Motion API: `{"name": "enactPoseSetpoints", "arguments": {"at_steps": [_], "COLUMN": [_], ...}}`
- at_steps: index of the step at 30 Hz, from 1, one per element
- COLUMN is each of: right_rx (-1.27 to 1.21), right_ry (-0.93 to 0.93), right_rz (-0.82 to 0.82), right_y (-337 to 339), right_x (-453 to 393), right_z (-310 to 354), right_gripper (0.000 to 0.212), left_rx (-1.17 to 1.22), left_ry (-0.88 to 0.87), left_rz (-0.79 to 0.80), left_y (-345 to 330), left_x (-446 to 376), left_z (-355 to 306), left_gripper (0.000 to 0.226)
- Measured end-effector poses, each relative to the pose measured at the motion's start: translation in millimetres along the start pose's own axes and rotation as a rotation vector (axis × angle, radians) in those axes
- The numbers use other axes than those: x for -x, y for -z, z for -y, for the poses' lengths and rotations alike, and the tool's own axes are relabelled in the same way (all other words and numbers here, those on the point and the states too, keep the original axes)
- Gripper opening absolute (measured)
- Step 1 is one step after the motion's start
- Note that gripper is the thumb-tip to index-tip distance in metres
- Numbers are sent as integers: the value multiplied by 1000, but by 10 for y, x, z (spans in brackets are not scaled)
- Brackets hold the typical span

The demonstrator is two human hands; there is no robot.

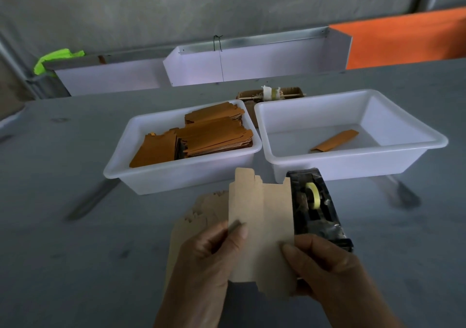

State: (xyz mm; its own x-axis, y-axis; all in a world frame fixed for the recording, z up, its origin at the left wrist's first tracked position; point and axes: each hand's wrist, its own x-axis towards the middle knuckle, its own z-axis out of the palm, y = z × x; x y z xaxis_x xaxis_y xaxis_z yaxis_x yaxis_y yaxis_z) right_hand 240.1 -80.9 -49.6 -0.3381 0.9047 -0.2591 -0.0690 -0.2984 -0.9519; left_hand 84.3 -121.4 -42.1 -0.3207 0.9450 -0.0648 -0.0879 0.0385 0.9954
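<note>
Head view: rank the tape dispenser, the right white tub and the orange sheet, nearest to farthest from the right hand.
1. tape dispenser, just ahead of the right hand.
2. right white tub, beyond the dispenser, slightly right.
3. orange sheet, far back at the upper right.

two tubs sit mid-frame: left tub (176,176) holds stacked card blanks (209,133), right tub (353,161) one folded piece (335,140). tape dispenser (315,206) lies below the right tub, beside the held blank (262,227) at bottom centre.

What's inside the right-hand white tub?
The right-hand white tub holds one flat brown cardboard piece. Its near wall hides the front strip of floor.
</note>
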Motion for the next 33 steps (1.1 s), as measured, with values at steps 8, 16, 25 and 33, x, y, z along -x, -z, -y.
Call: {"name": "enactPoseSetpoints", "arguments": {"at_steps": [8, 16, 25, 33], "right_rx": [-69, -83, 225, 640], "right_ry": [-1, 55, 244, 709], "right_rz": [-56, -35, -184, -282], "right_y": [32, -2, -51, -249], "right_x": [35, 32, 125, 235], "right_z": [48, 44, 40, 60], "right_gripper": [24, 17, 38, 56], "left_rx": [-15, -135, -173, -174], "left_ry": [8, -75, -13, 22], "left_rz": [55, -51, -112, -80], "left_y": [-107, -155, -248, -375], "left_x": [13, 21, 13, 45], "left_z": [-38, -66, -56, -69], "left_gripper": [30, 18, 20, 5]}}
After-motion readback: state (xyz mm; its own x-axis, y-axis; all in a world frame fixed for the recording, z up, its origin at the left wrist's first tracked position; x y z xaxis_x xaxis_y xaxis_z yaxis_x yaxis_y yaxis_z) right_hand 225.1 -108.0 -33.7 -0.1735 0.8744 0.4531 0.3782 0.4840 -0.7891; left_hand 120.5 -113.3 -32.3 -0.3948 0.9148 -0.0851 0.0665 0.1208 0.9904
